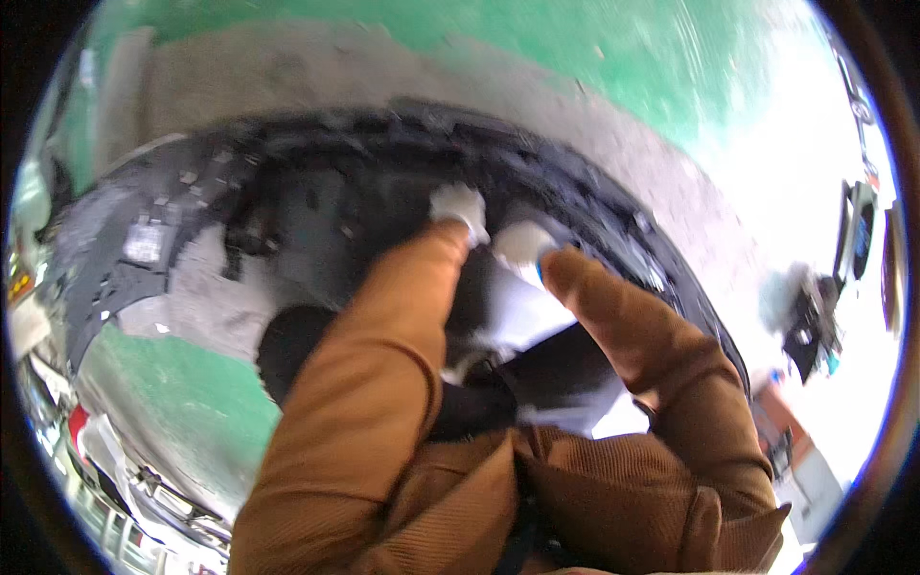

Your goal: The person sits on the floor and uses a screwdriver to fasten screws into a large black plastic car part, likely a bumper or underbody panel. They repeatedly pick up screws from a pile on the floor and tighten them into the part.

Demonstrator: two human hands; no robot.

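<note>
White gloves cover both hands. The left hand [458, 203] and the right hand [522, 241] reach out from brown corduroy sleeves [383, 383], and they are just beside each other.

Both hands are on a big black plastic car part [316, 206]. It looks like a bumper lying on the floor, but the picture is blurry, so I am not sure. The part is long and curved. It bends from the far left, up across the middle, and down to the right side, like a rainbow shape. The hands meet it near the top of that bend, right in front of the person.

The left hand sits a little farther away and a bit to the left. The right hand is a little closer to the body. Both touch the part, but I cannot tell if the fingers are closed around anything, because the hands are small and fuzzy.

Under the part is a grey and green floor [594, 57]. Some white paper or cloth [522, 311] shows between the two arms.
</note>
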